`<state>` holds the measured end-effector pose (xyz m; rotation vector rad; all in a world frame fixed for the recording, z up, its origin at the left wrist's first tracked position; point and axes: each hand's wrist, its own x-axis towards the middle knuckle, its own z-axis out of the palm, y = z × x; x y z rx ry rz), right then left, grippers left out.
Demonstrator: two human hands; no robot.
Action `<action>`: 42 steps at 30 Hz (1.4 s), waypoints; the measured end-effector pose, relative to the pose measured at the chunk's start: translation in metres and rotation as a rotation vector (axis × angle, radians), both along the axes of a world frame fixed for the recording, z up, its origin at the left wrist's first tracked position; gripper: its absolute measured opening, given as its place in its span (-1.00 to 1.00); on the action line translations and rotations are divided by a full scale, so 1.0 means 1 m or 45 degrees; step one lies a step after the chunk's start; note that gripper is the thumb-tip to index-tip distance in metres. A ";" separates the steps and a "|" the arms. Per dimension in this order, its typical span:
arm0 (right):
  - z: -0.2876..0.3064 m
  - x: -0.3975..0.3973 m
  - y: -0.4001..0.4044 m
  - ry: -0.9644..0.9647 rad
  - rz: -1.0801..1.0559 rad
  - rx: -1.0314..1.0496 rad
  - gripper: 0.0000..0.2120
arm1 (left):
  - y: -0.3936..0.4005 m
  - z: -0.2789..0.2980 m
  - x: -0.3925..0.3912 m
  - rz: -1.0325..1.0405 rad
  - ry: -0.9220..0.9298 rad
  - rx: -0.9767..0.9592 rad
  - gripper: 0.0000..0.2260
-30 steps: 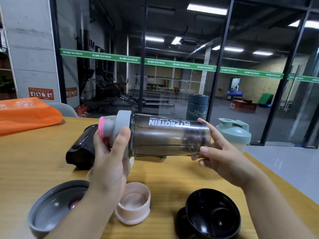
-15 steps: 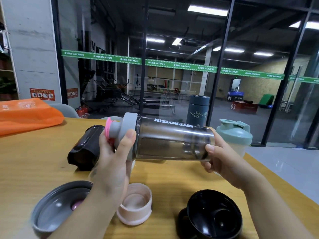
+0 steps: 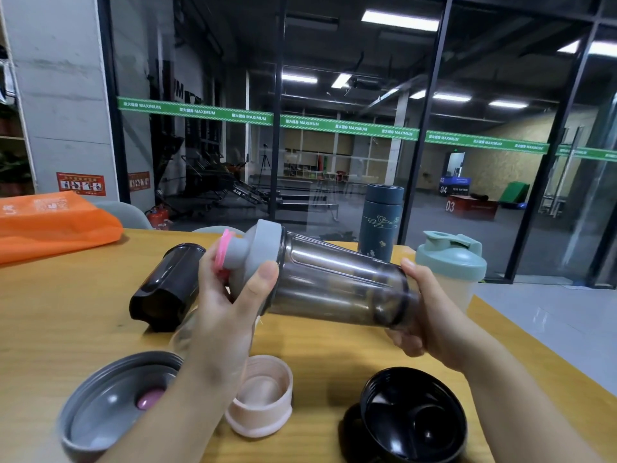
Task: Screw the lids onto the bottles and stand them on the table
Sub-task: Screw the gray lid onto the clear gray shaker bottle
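Bare table (image 3: 66, 312) on the left, betw. the orange bag (image 3: 56, 222) and the grey lid (image 3: 113, 406), is open for a hand. Near edge is crowded: grey lid, pink cup (image 3: 262, 399), black lid (image 3: 412, 416) side by side, w/ narrow gaps. Far side blocked by lying black bottle (image 3: 167, 287), upright blue flask (image 3: 380, 222) and green-lidded shaker (image 3: 450, 265); table is bare betw. pink cup and black lid.

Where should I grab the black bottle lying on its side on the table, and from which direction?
Take the black bottle round the middle of its body, hand coming down from above across its length. It lies on its side on the table, open mouth toward the camera, so the rounded sides are free. The left hand and right hand are both busy holding the smoky shaker bottle.
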<state>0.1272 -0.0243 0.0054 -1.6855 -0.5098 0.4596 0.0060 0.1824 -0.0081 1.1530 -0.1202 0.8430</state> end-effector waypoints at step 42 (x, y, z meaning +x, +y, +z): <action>0.004 -0.006 0.001 -0.269 0.006 -0.013 -0.36 | -0.001 0.005 -0.003 0.009 0.091 -0.044 -0.53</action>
